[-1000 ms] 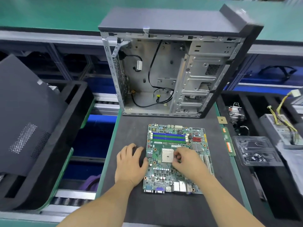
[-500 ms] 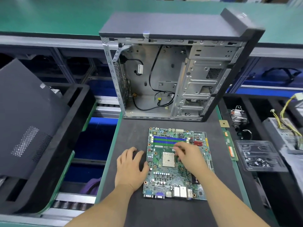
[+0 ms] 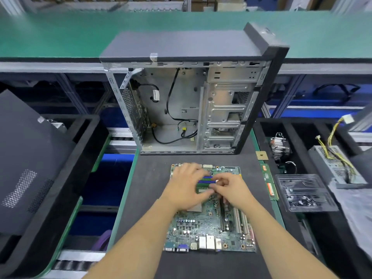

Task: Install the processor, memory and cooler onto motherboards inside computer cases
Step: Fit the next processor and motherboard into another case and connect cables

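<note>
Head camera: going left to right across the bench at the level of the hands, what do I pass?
Dark side panel → black tray → left hand → right hand → memory stick → clear plastic tray of screws → power supply with yellow wires.

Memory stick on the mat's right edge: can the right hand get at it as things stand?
Probably yes. The memory stick lies flat and uncovered beside the motherboard, nothing between it and the right hand, whose fingers are busy at the memory slots.
</note>
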Available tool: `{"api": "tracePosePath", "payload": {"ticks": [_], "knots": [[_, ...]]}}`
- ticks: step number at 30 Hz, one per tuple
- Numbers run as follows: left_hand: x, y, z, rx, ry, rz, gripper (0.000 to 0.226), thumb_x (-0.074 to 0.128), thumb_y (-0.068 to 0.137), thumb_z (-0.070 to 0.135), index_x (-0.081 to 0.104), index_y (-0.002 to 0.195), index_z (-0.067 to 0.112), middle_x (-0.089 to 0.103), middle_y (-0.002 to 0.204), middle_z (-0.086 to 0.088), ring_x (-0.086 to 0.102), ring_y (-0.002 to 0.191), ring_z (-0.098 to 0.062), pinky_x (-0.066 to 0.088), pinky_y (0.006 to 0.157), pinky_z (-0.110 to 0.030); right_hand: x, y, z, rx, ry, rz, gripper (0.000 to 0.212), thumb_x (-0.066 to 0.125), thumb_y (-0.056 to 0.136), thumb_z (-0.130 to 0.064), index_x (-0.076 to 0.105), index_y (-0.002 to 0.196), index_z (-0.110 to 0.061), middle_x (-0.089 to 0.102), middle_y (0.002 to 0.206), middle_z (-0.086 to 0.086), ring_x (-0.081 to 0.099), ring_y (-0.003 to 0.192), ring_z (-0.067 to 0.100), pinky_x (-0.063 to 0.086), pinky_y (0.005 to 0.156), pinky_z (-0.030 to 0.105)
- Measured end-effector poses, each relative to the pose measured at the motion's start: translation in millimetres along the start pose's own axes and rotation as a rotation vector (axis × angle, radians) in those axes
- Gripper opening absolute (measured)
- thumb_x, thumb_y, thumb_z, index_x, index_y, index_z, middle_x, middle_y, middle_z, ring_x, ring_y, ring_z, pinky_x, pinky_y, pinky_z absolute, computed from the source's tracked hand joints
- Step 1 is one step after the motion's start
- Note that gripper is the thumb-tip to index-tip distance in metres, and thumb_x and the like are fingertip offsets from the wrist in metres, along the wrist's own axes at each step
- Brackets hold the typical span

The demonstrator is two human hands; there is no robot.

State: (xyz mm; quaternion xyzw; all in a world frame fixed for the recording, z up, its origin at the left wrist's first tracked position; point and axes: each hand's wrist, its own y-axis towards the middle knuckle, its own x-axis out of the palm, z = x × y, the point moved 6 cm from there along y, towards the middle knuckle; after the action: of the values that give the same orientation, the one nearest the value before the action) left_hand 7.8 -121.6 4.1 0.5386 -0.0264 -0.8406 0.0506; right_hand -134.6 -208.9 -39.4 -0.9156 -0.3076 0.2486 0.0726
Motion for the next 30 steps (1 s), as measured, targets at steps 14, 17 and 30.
{"api": "tracePosePath", "payload": {"ticks": [14, 17, 30], "knots": [[16.4, 43.5, -7.6, -0.264, -0.138, -0.239, 0.025, 0.052, 0.099, 0.043, 0.067, 0.117, 0.034, 0.068, 0.104, 0.01, 0.062, 0.09, -0.012, 0.053, 0.079, -0.032, -154.9, 117.2, 45.7, 0.103, -1.072, 0.097, 0.056, 0.057, 0.094, -0.014, 0.043, 0.148, -0.018, 0.047, 0.136, 0.013, 0.043, 0.128, 0.039, 0.044, 0.098, 0.048], [15.4, 40.4, -12.8, -0.311, -0.157, -0.203, 0.022, 0.05, 0.1, 0.035, 0.067, 0.114, 0.036, 0.067, 0.095, 0.014, 0.06, 0.08, -0.008, 0.051, 0.07, -0.029, -154.9, 128.6, 48.8, 0.1, -1.111, 0.026, 0.055, 0.056, 0.091, -0.009, 0.046, 0.145, -0.016, 0.047, 0.133, 0.013, 0.046, 0.126, 0.039, 0.046, 0.097, 0.05], [3.7, 18.9, -35.0, -0.575, -0.498, 0.199, 0.019, 0.054, 0.095, 0.023, 0.066, 0.1, 0.036, 0.063, 0.071, 0.017, 0.054, 0.056, 0.0, 0.044, 0.052, -0.019, -120.6, 35.1, 4.4, -0.026, -0.008, 0.325, 0.014, 0.076, 0.081, -0.023, 0.076, 0.092, -0.033, 0.075, 0.088, -0.008, 0.071, 0.086, 0.007, 0.054, 0.084, 0.027]]}}
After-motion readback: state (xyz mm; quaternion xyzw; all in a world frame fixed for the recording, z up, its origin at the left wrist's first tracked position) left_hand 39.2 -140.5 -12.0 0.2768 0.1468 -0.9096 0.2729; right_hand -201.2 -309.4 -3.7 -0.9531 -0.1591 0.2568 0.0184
